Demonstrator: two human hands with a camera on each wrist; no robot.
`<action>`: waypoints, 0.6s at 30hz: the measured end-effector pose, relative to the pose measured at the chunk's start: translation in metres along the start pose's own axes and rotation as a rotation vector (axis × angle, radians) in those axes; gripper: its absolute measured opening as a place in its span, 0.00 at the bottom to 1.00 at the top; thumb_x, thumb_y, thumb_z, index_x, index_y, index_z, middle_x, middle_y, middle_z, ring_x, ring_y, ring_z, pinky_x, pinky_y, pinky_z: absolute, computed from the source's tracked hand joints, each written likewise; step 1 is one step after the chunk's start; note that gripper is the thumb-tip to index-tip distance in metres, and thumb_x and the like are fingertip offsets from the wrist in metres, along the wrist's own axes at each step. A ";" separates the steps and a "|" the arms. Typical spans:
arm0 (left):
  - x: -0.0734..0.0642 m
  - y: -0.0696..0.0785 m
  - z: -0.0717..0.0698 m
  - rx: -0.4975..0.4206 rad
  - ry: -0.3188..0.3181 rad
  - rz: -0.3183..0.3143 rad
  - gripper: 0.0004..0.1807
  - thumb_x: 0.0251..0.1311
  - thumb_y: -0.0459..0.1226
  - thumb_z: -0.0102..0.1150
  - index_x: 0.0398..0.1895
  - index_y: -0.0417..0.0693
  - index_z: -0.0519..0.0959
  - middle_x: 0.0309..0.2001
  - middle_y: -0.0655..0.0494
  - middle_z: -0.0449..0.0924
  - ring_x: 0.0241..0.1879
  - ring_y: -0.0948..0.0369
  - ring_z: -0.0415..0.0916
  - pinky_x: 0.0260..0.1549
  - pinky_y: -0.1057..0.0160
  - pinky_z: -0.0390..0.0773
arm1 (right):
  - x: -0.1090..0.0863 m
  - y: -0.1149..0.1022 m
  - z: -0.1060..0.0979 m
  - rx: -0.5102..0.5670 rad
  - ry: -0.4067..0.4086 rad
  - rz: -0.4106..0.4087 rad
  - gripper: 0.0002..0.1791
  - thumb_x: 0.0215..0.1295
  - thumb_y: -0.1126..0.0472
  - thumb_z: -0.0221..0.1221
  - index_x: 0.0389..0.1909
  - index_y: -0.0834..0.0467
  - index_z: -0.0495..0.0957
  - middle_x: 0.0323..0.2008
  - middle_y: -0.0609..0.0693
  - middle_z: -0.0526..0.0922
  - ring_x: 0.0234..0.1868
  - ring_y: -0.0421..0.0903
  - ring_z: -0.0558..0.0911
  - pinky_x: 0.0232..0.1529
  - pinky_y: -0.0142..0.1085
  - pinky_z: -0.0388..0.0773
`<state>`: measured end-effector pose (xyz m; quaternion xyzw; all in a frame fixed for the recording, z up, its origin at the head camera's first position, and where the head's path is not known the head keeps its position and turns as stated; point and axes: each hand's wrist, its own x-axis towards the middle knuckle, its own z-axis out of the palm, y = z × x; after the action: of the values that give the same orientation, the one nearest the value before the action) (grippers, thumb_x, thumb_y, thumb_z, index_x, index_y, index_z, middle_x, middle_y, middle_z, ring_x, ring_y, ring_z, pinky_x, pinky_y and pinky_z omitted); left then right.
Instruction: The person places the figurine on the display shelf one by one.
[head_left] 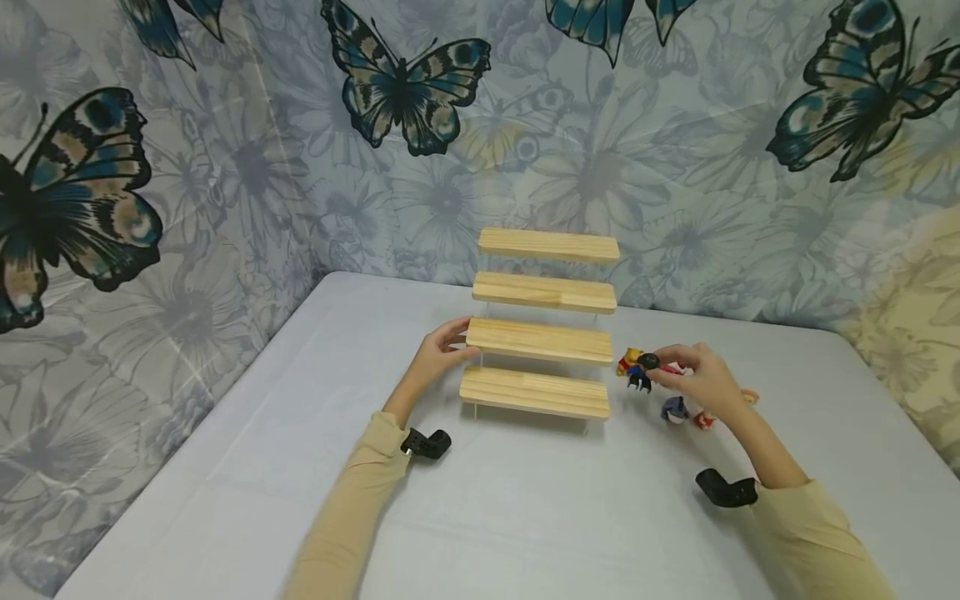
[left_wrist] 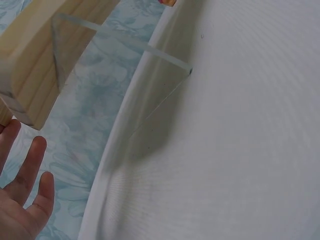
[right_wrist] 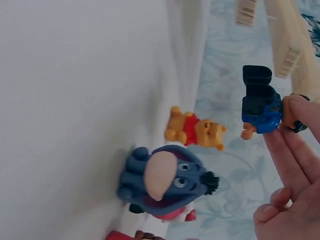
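Four wooden boards on clear supports make up a tiered display stand (head_left: 540,340) standing on the white table. My left hand (head_left: 435,358) is at the left end of its second board from the bottom, fingertips right at the wood. In the left wrist view, the visible fingers (left_wrist: 31,162) are fairly straight and spread. To the right of the stand, my right hand (head_left: 701,379) pinches a small toy figure (right_wrist: 265,112) by its dark-haired head. This figure has a blue top and black legs, and is raised off the table.
Below my right hand are a grey-blue donkey figure (right_wrist: 162,177) and a yellow bear figure (right_wrist: 195,129) in a red shirt. A red-and-brown figure (head_left: 703,420) lies close by, with others partly hidden. Butterfly-patterned fabric (head_left: 405,192) hangs behind the table.
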<state>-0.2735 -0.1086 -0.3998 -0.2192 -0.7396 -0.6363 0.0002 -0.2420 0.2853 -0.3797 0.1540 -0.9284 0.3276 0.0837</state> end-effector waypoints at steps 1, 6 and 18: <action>0.000 0.000 0.000 0.001 0.001 0.001 0.31 0.55 0.28 0.58 0.62 0.31 0.59 0.60 0.37 0.61 0.52 0.45 0.65 0.49 0.54 0.66 | 0.001 -0.002 -0.002 0.008 0.002 0.011 0.21 0.57 0.55 0.61 0.44 0.67 0.76 0.37 0.61 0.75 0.37 0.54 0.65 0.32 0.45 0.62; -0.001 0.000 -0.002 0.002 -0.005 0.005 0.32 0.56 0.28 0.57 0.62 0.30 0.58 0.60 0.37 0.60 0.52 0.45 0.65 0.49 0.54 0.66 | 0.005 -0.010 -0.007 0.020 0.006 0.030 0.22 0.58 0.55 0.60 0.46 0.68 0.75 0.40 0.62 0.73 0.36 0.52 0.63 0.32 0.45 0.61; 0.000 -0.002 -0.001 0.006 0.002 0.001 0.32 0.55 0.28 0.58 0.62 0.30 0.59 0.60 0.39 0.61 0.51 0.46 0.67 0.47 0.55 0.67 | 0.043 0.031 0.000 0.019 0.097 -0.005 0.20 0.58 0.49 0.59 0.49 0.54 0.76 0.39 0.54 0.74 0.31 0.48 0.64 0.26 0.43 0.63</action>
<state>-0.2745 -0.1098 -0.4015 -0.2189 -0.7414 -0.6343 0.0022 -0.2932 0.2977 -0.3866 0.1413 -0.9197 0.3433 0.1279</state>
